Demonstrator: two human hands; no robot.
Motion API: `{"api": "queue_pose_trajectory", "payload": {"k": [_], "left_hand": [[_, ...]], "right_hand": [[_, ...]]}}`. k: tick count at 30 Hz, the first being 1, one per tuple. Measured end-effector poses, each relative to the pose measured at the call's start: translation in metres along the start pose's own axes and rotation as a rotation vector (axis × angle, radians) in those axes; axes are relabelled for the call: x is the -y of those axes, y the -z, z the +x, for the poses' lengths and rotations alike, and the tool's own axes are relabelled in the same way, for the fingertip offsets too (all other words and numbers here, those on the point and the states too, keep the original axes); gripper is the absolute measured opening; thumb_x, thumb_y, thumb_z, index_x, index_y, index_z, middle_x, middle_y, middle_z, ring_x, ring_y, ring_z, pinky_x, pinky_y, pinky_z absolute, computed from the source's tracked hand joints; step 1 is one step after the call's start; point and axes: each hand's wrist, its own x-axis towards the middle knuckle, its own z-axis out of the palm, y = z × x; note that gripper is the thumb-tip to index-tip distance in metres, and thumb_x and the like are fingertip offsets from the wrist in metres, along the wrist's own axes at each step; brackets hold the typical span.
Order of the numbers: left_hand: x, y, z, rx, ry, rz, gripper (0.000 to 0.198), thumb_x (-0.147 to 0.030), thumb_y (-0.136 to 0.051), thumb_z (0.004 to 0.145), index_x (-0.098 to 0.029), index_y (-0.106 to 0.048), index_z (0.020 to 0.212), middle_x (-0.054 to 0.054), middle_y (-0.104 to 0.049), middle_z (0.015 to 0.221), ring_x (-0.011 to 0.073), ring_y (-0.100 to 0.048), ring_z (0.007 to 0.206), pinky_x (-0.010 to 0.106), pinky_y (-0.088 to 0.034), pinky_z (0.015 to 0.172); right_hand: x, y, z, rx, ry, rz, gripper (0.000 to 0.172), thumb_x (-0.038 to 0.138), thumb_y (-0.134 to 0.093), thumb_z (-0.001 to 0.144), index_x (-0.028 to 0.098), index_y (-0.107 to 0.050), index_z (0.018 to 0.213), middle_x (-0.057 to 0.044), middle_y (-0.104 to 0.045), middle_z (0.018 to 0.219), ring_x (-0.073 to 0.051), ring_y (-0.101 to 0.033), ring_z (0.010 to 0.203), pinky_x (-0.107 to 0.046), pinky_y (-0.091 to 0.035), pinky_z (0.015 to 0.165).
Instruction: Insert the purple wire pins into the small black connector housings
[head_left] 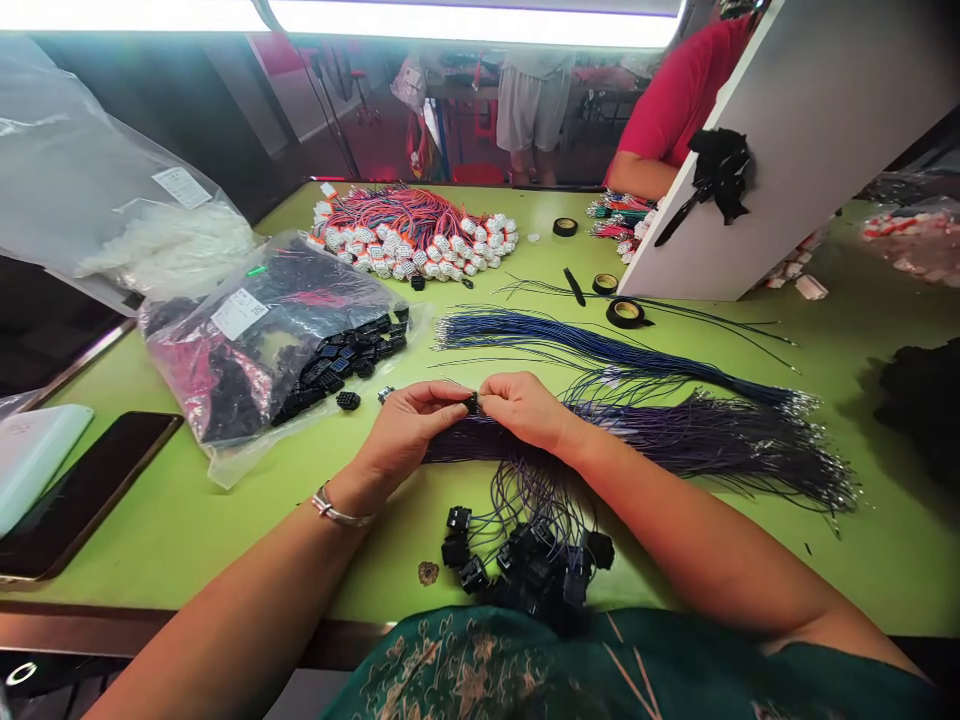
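My left hand (416, 420) and my right hand (525, 408) meet over the green table (225, 500), both pinched on one small black connector (472, 403). Beneath them lies a bundle of purple wires (712, 445) running to the right. A bundle of blue wires (570, 340) lies just behind. Several black connectors with wires attached (525, 565) are heaped at the table's near edge, by my body. A clear bag spilling loose black connectors (330, 360) sits to the left of my hands, and one loose connector (347, 400) lies beside it.
Red and blue wires with white connectors (416, 235) are piled at the back. Tape rolls (625, 313) lie near a white board (787, 150). A phone (82, 495) and white box (34, 450) lie at left. A person in red (675, 100) sits across the table.
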Motion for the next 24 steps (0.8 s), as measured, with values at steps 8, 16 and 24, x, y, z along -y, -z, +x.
{"api": "queue_pose_trajectory", "payload": {"k": [8,16,24], "left_hand": [[0.0013,-0.0017,0.0004,-0.052,0.048,-0.071,0.023,-0.019,-0.084,0.058,-0.016,-0.075,0.079,0.005,-0.074,0.079,0.0141,-0.067,0.073,0.025,-0.052,0.074],[-0.0002,-0.0025,0.0005,-0.028,0.048,-0.070,0.022,-0.018,-0.084,0.059,-0.016,-0.075,0.078,0.005,-0.074,0.079,0.0143,-0.067,0.074,0.026,-0.052,0.074],[0.0038,-0.0017,0.0012,-0.063,-0.018,-0.034,0.022,-0.018,-0.083,0.059,-0.017,-0.075,0.079,0.006,-0.075,0.088,0.0156,-0.066,0.082,0.028,-0.050,0.082]], "right_hand": [[-0.0054,-0.0013,-0.0022,-0.202,-0.016,-0.075,0.010,0.025,-0.059,0.072,0.016,-0.061,0.068,0.003,-0.053,0.058,-0.008,-0.042,0.053,-0.021,-0.030,0.051],[-0.0025,-0.0027,-0.0061,-0.205,-0.026,-0.035,0.009,0.020,-0.055,0.071,0.015,-0.062,0.068,0.004,-0.051,0.054,-0.007,-0.038,0.048,-0.022,-0.027,0.049],[-0.0053,-0.0073,-0.0025,-0.147,-0.157,0.296,0.013,0.027,-0.056,0.068,0.015,-0.057,0.065,0.005,-0.046,0.054,-0.007,-0.036,0.050,-0.022,-0.027,0.048]]}}
